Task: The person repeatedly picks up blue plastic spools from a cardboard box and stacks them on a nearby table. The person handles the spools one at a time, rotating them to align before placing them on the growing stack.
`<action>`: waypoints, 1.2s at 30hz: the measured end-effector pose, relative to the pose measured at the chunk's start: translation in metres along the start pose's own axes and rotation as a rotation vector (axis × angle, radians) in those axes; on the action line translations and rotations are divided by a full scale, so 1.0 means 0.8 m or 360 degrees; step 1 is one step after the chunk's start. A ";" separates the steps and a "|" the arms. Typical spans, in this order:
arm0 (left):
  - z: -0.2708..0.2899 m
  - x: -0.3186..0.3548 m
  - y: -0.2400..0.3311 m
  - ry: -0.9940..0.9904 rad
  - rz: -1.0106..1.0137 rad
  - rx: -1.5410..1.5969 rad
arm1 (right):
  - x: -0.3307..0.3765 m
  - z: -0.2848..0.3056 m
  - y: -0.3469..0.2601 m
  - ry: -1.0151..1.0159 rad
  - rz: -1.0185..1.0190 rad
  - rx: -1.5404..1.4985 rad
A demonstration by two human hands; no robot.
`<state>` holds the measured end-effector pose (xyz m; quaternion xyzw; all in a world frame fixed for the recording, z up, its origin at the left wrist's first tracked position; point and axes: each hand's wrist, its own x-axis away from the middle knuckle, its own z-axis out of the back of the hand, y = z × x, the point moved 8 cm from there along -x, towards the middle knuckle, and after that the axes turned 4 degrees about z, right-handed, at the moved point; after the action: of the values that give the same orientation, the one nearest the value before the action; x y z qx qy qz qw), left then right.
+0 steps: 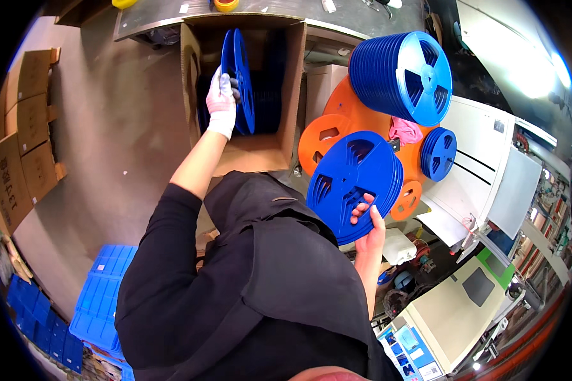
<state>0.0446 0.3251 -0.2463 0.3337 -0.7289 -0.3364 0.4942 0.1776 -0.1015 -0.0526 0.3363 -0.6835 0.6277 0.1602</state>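
Observation:
My left hand (222, 95), in a white glove, reaches into an open cardboard box (295, 89) and grips a thin stack of blue plastic reels (241, 60) standing on edge inside it. More blue reels stand upright deeper in the box. My bare right hand (367, 223) holds a stack of blue reels (353, 181) from below, tilted up in front of my chest. Black sleeves and a black top fill the lower middle of the view.
A thick stack of blue reels (403, 76), orange reels (337, 130) with a pink cloth (405, 131), and a small blue reel stack (440, 153) sit to the right. A white machine (489, 171) stands beyond. Flattened cartons (22, 127) lie left, blue crates (98, 298) lower left.

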 end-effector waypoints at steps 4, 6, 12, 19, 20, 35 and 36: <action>-0.026 -0.057 -0.044 0.0163 -0.0015 -0.0207 | 0.008 0.005 -0.001 0.0079 -0.0016 0.0024; -0.044 -0.071 -0.058 0.0144 -0.0004 -0.0245 | 0.006 0.009 0.002 0.0096 -0.0031 0.0030; -0.085 -0.079 -0.094 0.0071 0.0024 -0.0464 | 0.019 0.003 0.001 0.0166 -0.0095 0.0176; -0.031 -0.108 -0.210 -0.0126 0.0298 -0.0752 | 0.020 0.001 -0.014 0.0201 -0.0034 0.0329; 0.006 -0.094 -0.232 -0.0113 0.0253 -0.1023 | 0.016 0.002 -0.018 0.0204 -0.0016 0.0354; 0.266 0.110 -0.238 0.0048 0.1138 -0.1207 | -0.019 -0.019 -0.073 -0.0134 0.0317 -0.0178; 0.258 0.091 -0.233 0.0053 0.0834 -0.1109 | -0.019 -0.022 -0.077 -0.0196 0.0329 -0.0261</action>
<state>-0.1429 0.1961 -0.4223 -0.0440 -0.6237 -0.4201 0.6577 0.2257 -0.0796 -0.0132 0.2877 -0.7720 0.5612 0.0792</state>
